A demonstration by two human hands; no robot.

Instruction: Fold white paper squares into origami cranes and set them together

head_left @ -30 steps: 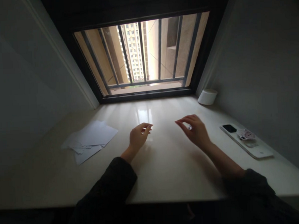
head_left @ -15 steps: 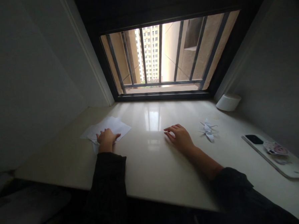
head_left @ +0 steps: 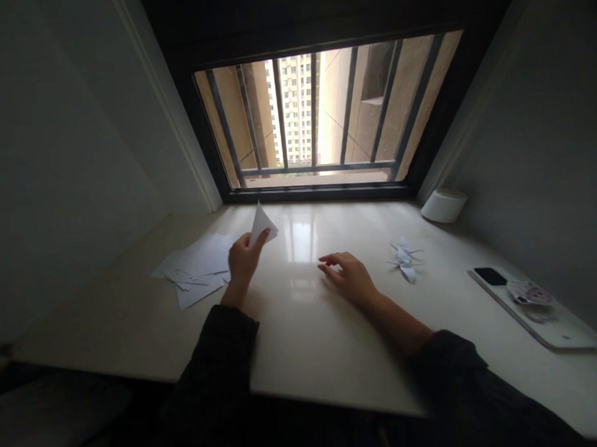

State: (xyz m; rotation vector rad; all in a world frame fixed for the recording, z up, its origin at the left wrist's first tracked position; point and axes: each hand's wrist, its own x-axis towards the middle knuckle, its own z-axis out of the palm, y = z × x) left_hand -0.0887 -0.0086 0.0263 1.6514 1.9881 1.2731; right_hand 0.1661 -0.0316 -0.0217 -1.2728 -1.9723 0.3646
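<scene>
A piece of white paper (head_left: pixel 261 224), bent to a point at the top, is pinched between the thumb and fingers of my left hand (head_left: pixel 243 258), raised above the sill. Beside that hand, on its left, lies a loose pile of white paper sheets (head_left: pixel 195 269). My right hand (head_left: pixel 350 275) rests over the middle of the sill with its fingers curved and the thumb apart from them; nothing shows between them. To the right of it sit small folded paper cranes (head_left: pixel 405 261), close together.
The pale, glossy sill (head_left: pixel 305 356) ends at a front edge near me. A phone (head_left: pixel 533 310) with a round pig-faced grip lies at the right. A white cylindrical object (head_left: pixel 444 206) stands in the back right corner, near the barred window (head_left: pixel 317 116).
My left hand has lifted off the paper pile and moved right, now with a piece of paper in it. My right hand keeps nearly the same pose. The view has shifted slightly.
</scene>
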